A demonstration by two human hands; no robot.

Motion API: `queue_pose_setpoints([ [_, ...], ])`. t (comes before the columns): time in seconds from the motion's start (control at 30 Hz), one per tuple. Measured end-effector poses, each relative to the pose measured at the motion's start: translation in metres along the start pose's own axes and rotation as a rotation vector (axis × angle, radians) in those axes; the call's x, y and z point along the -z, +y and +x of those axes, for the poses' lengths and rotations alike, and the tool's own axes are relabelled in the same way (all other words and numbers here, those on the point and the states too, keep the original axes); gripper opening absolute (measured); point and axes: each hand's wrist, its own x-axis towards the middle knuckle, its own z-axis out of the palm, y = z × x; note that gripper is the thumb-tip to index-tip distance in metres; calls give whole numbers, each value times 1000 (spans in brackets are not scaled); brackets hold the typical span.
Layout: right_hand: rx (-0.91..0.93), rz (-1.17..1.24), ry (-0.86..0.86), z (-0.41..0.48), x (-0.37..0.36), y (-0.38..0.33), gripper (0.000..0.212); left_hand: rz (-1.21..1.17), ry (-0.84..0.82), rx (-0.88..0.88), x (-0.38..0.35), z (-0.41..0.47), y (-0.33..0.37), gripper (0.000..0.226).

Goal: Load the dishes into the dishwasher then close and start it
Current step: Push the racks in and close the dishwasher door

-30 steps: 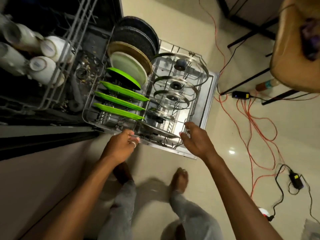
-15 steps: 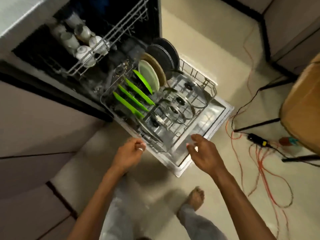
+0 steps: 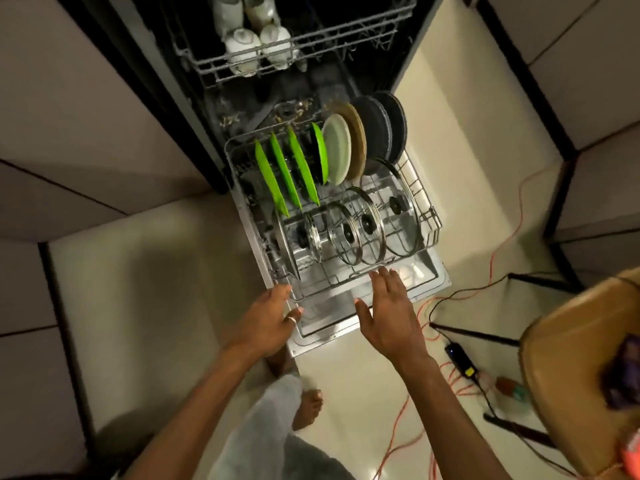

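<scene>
Your lower rack [image 3: 426, 210] is pulled out over the open door [image 3: 431, 284], loaded with green plates [image 3: 277, 174] at its back left and glass lids [image 3: 370, 226] along its front. Both hands are spread out flat, holding nothing: left hand [image 3: 273, 317] has its fingertips at the rack's front-left corner, right hand [image 3: 388, 320] touches the front rim. Right of the rack, orange cable [image 3: 498, 244] and a chair [image 3: 571, 358] crowd the floor; left of it there's bare floor.
</scene>
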Motion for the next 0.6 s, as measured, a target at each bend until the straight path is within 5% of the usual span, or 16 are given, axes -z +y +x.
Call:
queue_pose_setpoints([
  [0.6, 311, -380, -54, 25, -38, 116, 72, 324, 209, 83, -172, 9, 4, 72],
])
